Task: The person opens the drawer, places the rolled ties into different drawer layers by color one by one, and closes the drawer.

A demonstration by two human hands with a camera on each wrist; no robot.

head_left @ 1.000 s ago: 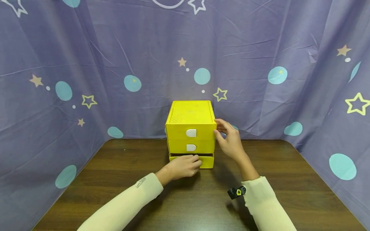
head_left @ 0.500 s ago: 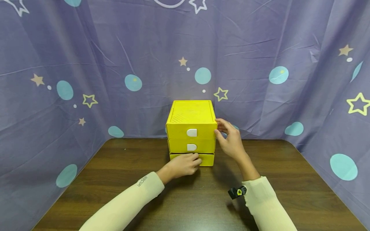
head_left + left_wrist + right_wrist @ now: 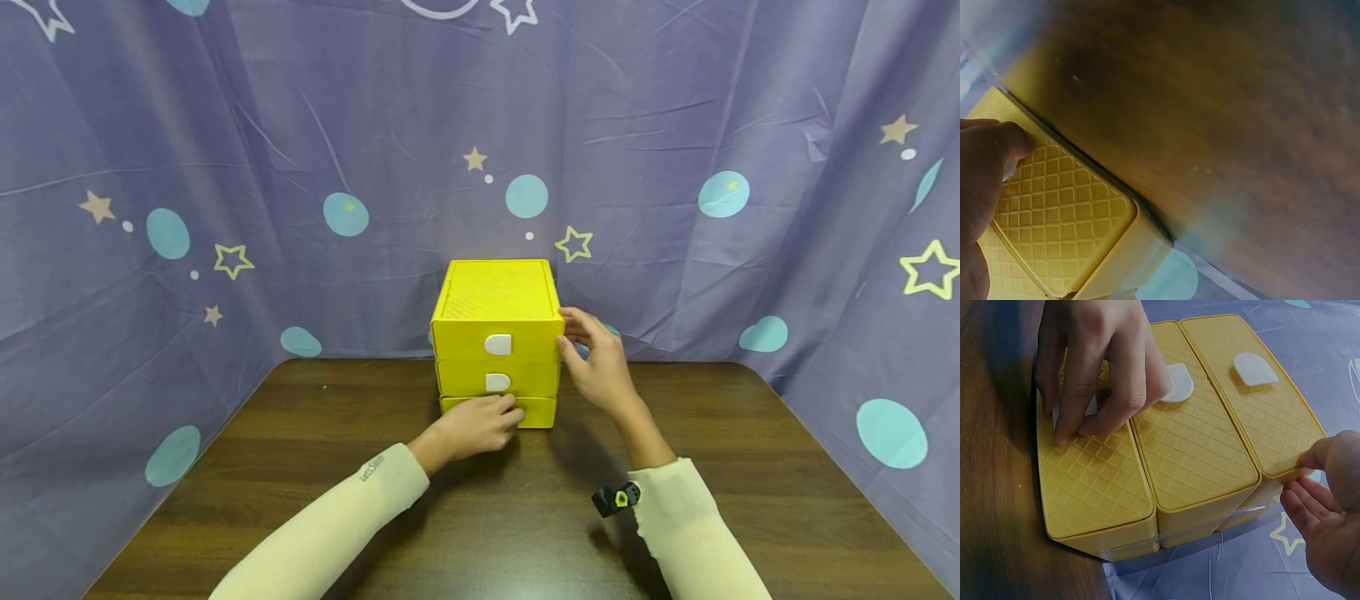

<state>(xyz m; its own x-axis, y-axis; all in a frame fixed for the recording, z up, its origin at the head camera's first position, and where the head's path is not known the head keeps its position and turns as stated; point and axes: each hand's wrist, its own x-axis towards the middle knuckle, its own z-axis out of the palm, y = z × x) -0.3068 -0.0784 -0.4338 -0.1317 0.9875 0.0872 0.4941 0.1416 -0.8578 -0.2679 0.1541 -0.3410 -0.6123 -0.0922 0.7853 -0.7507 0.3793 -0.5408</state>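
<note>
A yellow three-drawer cabinet stands at the back of the table, its fronts facing me. My left hand is at the bottom drawer. In the right wrist view, its thumb and fingers pinch that drawer's white handle, largely covering it. The bottom drawer's front lies about flush with the ones above. At the cabinet's upper right corner is my right hand, thumb touching the front edge and fairly straight fingers against the side. White handles show on the top drawer and the middle drawer.
The dark brown wooden table spreads to both sides and in front of the cabinet. Behind and beside it hangs a purple curtain with stars and dots. A small black device sits on the right wrist.
The bottom drawer has slid in: the dark gap above its front has closed. My left hand moved slightly forward with it. My right hand kept its place at the cabinet's corner.
</note>
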